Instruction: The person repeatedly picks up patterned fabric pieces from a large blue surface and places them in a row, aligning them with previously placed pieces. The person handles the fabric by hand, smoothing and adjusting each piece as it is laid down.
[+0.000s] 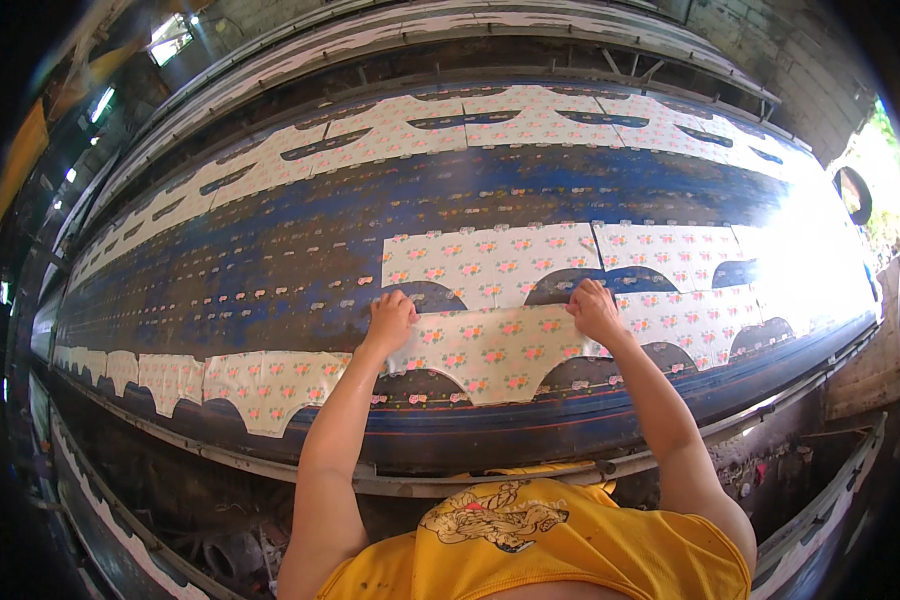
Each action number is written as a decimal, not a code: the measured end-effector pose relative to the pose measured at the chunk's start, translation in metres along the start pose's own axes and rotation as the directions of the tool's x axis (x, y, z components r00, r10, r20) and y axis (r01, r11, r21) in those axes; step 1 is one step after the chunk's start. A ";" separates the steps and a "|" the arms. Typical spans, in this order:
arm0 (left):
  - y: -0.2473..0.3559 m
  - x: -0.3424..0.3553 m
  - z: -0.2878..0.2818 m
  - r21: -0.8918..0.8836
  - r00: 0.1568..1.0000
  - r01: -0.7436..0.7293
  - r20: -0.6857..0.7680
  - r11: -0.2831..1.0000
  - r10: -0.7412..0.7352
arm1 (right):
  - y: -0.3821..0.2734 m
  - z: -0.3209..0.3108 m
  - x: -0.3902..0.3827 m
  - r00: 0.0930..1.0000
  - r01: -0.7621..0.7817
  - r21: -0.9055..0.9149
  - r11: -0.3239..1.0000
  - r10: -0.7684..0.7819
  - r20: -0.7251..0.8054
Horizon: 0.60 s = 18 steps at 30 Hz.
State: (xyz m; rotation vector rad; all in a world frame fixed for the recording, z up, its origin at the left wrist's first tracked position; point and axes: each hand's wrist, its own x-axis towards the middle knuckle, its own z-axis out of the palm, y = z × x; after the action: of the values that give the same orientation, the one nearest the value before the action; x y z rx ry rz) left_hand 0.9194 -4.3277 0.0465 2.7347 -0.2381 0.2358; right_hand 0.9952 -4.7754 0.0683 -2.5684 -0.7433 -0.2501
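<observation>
A white cut fabric piece (pixel 490 350) with a pink and orange floral print lies in front of me on the long dark table. My left hand (pixel 394 315) is closed at its upper left corner, and my right hand (pixel 597 312) pinches its upper right corner. The lower part tapers to a narrow flat edge between two curved cut-outs. Just beyond it lies a matching fabric piece (pixel 495 258), its narrow end pointing toward me. Both hands' fingertips are partly hidden by the knuckles.
More floral pieces (pixel 270 385) run along the near edge to the left. To the right, others (pixel 675 325) fade into glare. A far row of cut pieces (pixel 510 115) spans the blue-and-brown stained tabletop (pixel 320 215). A metal rail (pixel 410 487) borders the near side.
</observation>
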 end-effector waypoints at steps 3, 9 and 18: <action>0.001 0.001 -0.001 0.018 0.996 0.049 0.080 0.999 -0.050 | -0.001 0.000 0.000 0.999 -0.024 -0.021 0.999 0.025 0.036; 0.005 0.000 -0.007 -0.081 0.993 0.059 0.104 0.995 -0.051 | -0.002 -0.001 -0.001 0.996 -0.025 -0.068 0.997 0.030 0.084; 0.006 0.001 -0.016 -0.175 0.991 0.061 0.124 0.983 -0.040 | -0.010 -0.011 0.002 0.985 -0.049 -0.056 0.997 0.058 0.163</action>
State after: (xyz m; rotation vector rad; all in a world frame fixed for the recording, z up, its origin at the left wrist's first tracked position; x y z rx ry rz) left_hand 0.9167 -4.3274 0.0634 2.5755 -0.2112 0.0335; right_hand 0.9906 -4.7723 0.0819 -2.6780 -0.7338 -0.0409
